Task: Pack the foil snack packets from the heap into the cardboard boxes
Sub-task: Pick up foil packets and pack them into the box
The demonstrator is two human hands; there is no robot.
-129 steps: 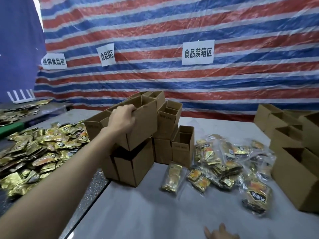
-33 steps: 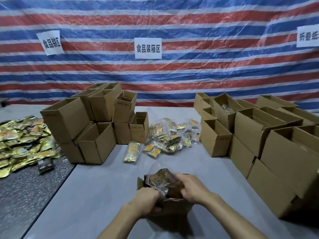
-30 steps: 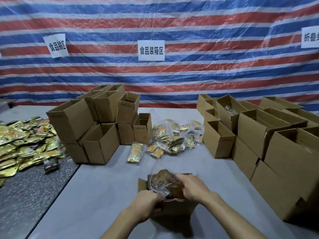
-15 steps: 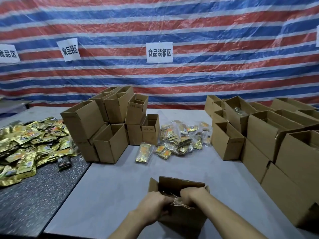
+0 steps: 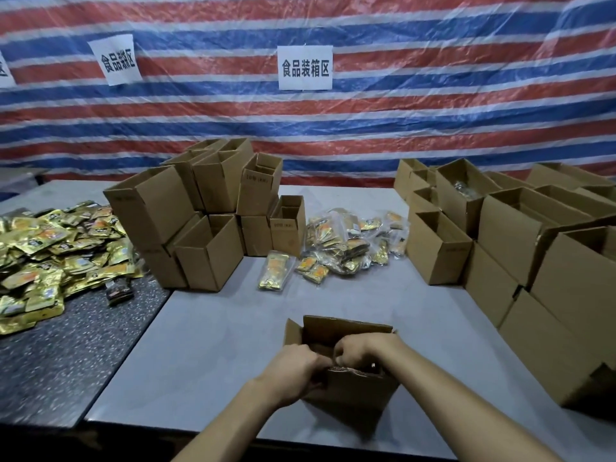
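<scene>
left hand (image 5: 293,371) tight on the cardboard box (image 5: 353,388) rim; right hand (image 5: 363,350) inside, grasp unclear

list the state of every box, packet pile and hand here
front box, upright, top flaps open, both hands in its mouth
left hand, fingers curled over the front box's near rim
right hand, fingers curled inside the front box; contents hidden
left box stack, open, tipped various ways
right boxes, open-topped, one shows a bag inside
foil heap, loose on dark table
bagged packets, piled on grey table
</scene>
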